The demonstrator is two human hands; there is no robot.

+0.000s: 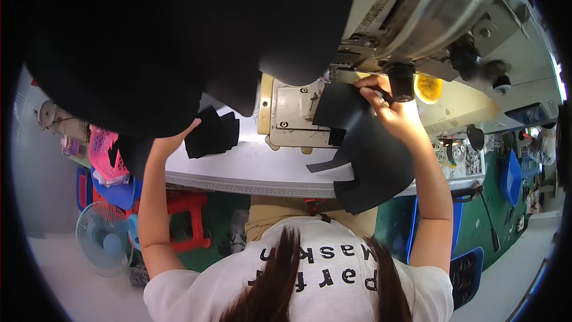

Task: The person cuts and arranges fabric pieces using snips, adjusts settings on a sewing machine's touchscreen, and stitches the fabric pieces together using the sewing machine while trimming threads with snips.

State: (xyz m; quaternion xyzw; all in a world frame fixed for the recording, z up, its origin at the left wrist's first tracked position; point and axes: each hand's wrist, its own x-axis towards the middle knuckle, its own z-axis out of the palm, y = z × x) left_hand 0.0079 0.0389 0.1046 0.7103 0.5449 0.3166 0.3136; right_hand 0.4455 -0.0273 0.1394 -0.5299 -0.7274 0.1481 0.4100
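A large black sheet [179,36] fills the upper left, close to the camera. My left hand [173,143] is at its lower edge; only the thumb side shows, and the fingers are hidden by the black material. Beside that thumb lies a stack of black cut pieces [213,134] on the white table. My right hand [390,110] is closed around a small dark tool [383,98], partly covered by the fingers, near the sewing machine's head [441,12]. Under and beside this hand, a black fabric piece [375,155] spreads over the machine bed [292,110] and hangs past the table's front edge.
The white table [250,173] has a ruler strip along its front edge. A yellow round dish [428,88] sits behind my right hand. Left are a pink basket [104,152], a red stool [190,217] and a fan [107,238]; blue bins [468,274] stand right.
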